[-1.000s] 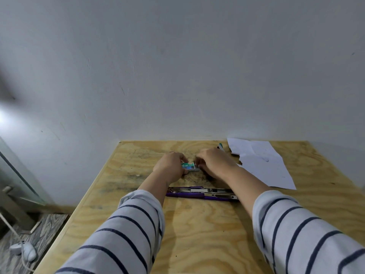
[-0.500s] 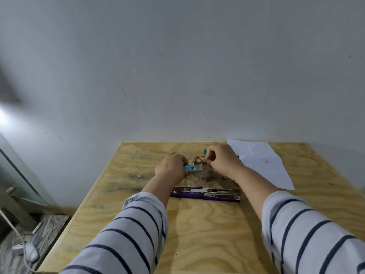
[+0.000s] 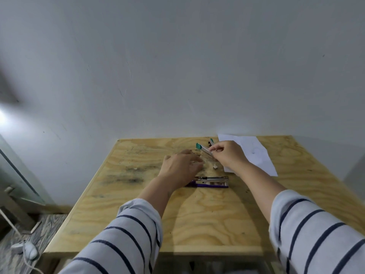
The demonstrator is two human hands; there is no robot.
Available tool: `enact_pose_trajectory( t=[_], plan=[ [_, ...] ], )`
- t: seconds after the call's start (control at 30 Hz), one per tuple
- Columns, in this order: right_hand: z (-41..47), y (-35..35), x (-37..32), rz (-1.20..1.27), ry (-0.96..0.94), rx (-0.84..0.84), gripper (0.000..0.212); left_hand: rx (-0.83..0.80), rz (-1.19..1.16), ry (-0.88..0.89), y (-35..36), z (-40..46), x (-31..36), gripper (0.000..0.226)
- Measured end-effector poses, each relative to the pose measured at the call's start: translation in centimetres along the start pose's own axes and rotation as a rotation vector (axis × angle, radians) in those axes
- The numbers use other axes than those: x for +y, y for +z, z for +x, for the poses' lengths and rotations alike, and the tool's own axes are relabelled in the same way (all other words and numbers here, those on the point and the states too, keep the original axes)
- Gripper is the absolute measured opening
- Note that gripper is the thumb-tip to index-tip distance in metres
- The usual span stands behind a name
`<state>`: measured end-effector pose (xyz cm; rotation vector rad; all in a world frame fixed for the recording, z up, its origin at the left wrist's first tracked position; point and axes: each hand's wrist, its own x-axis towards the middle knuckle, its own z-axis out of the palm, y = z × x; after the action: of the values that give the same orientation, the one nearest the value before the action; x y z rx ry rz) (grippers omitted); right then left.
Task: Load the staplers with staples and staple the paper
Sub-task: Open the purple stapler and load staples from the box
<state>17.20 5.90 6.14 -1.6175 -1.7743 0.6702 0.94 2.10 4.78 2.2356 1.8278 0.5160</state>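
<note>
I see the purple stapler (image 3: 212, 181) lying opened flat on the plywood table (image 3: 207, 214), just nearer me than both hands. My right hand (image 3: 229, 156) pinches a teal-ended stapler (image 3: 204, 149); my left hand (image 3: 180, 168) hovers relaxed, holding nothing. White paper (image 3: 254, 153) lies flat beyond my right hand.

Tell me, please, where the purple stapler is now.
The purple stapler lies opened on the wooden table, near its middle, between the forearms, just nearer than the left hand.
</note>
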Motion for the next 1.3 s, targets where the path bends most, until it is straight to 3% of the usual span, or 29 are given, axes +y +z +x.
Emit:
enact_pose_trajectory(
  t=[0.1,0.2,0.33,0.53,0.67,0.87,1.3],
  plan=[
    [-1.2,-0.3,0.2,0.217,0.151,-0.001,0.02,-0.002,-0.016,0.047,0.8,-1.9,0.5,0.033],
    [-2.3,-0.6,0.4,0.328,0.124,-0.008,0.018,0.031,0.002,0.077,1.3,-3.2,0.4,0.034],
    [-4.1,-0.6,0.7,0.162,-0.017,-0.013,0.025,0.085,0.003,0.073,1.9,-3.9,0.1,0.028],
    [-7.4,0.3,1.5,0.014,-0.23,0.094,0.014,0.257,-0.095,0.033,3.7,-5.2,0.2,0.023],
    [-8.0,1.1,2.0,-0.046,-0.34,0.073,0.014,0.284,-0.102,0.039,4.1,-5.3,0.1,0.022],
    [-7.9,1.9,2.3,-0.118,-0.377,0.087,0.014,0.292,-0.094,0.045,4.3,-5.2,-0.1,0.023],
    [-7.3,2.0,1.6,-0.147,-0.264,0.054,0.017,0.307,-0.111,0.053,4.4,-5.1,-0.3,0.023]
  ],
)
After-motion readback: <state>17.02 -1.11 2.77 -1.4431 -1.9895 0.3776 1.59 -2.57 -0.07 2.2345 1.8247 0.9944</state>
